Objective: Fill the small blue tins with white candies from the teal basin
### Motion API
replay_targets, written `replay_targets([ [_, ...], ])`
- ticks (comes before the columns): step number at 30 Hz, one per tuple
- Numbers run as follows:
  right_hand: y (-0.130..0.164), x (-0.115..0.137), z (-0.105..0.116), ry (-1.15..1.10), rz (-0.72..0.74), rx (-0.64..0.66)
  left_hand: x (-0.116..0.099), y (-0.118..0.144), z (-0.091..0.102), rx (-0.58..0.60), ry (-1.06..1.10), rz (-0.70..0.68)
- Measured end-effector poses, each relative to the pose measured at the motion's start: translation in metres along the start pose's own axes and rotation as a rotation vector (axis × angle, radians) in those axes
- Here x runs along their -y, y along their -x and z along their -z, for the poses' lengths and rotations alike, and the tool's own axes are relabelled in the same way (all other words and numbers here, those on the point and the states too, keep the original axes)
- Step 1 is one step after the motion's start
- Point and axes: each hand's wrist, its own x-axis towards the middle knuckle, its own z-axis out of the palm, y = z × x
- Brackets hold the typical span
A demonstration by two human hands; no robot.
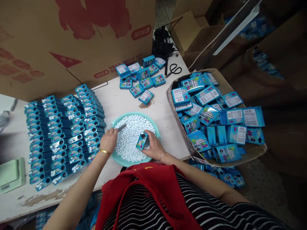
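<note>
A teal round basin [157, 128] full of small white tablets [131, 135] sits on the white table in front of me. My right hand [153, 147] holds a small blue box [142, 141] with a round hole in its face, over the basin's right side. My left hand [109, 140] grips a thin metal scoop [121, 127] whose tip rests on the tablets at the basin's left edge. Rows of filled blue boxes [63, 131] lie stacked to the left of my left hand.
A cardboard tray [222, 83] heaped with flat blue boxes stands at the right. More blue boxes [140, 78] and black scissors [174, 69] lie at the table's back. Large cardboard cartons [72, 38] rise behind. A pale green scale [11, 174] sits at far left.
</note>
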Motion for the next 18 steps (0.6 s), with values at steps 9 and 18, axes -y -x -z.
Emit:
replay_targets([
  [9, 0.011, 0.006, 0.015, 0.009, -0.127, 0.023, -0.054, -0.027, -0.088, 0.024, 0.384, -0.117],
  [18, 0.017, 0.003, 0.011, 0.001, -0.151, -0.003, -0.030, 0.014, -0.063, -0.062, 0.691, -0.190],
])
